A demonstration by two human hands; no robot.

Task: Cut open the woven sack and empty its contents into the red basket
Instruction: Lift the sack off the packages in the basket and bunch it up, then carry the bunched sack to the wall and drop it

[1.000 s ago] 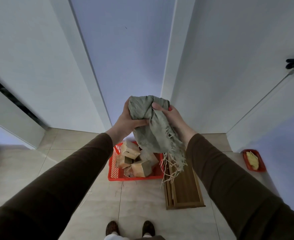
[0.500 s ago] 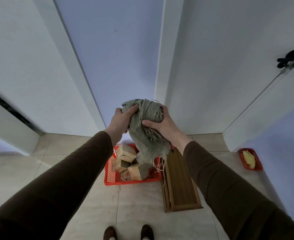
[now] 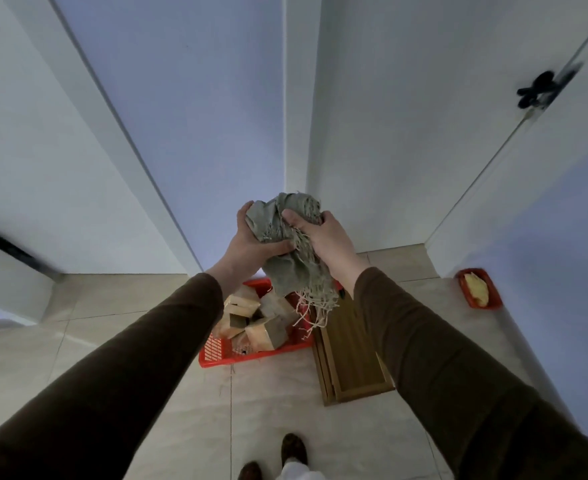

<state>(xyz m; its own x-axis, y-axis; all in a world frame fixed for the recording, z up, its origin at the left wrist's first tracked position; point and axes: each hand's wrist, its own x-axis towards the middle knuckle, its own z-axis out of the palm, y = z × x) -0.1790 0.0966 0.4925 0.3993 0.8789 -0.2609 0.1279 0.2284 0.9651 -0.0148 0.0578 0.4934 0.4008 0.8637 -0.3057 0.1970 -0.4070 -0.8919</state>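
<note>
Both hands are raised in front of the person and clamped on the sack (image 3: 290, 244), which is crumpled into a grey-green bundle between them. The left hand (image 3: 251, 242) cups it from the left and below, fingers curled up over its far side and thumb pressed across the front. The right hand (image 3: 323, 237) grips it from the right, thumb dug into the top folds, fingers wrapped behind. The two hands sit close together, nearly touching through the cloth. A loose tail of the sack hangs down below the hands, ending in a frayed fringe (image 3: 315, 306) of pale threads that dangles above the basket's right edge.

The basket (image 3: 216, 351) is red, stands on the tiled floor (image 3: 268, 410) straight below the hands, and holds a heap of wooden blocks (image 3: 261, 320). Just right of it, touching or nearly so, lies a long wooden box (image 3: 351, 358). Far right, against the wall, is a small red tray (image 3: 493, 299) with something yellow (image 3: 478, 289) in it. Dark brown sleeves (image 3: 129, 375) cover both arms. At the near edge the tips of two dark shoes (image 3: 294, 448) show. White walls and door panels rise behind, with a black handle (image 3: 536, 90) at upper right.
</note>
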